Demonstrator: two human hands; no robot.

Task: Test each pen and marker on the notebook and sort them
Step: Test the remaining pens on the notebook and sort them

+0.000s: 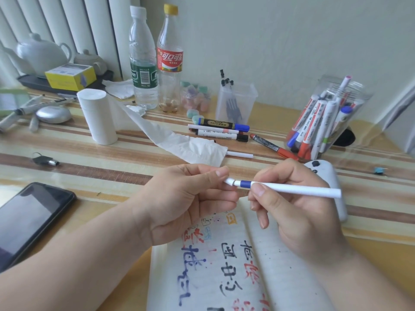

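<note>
The left hand [186, 198], its forearm coming in from the lower left, pinches the tip end of a white pen [292, 188] between thumb and fingertips. The right hand [298, 212] curls round the barrel, holding the pen level above the open notebook [224, 265] on the table [89, 176].

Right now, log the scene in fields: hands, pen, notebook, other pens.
left hand: pinches the cap
right hand: grips the pen barrel
pen: white, blue band, held level above the notebook
notebook: open, with red, blue and black test marks
jar: holds many markers
table: loose markers lie beyond the hands
</note>
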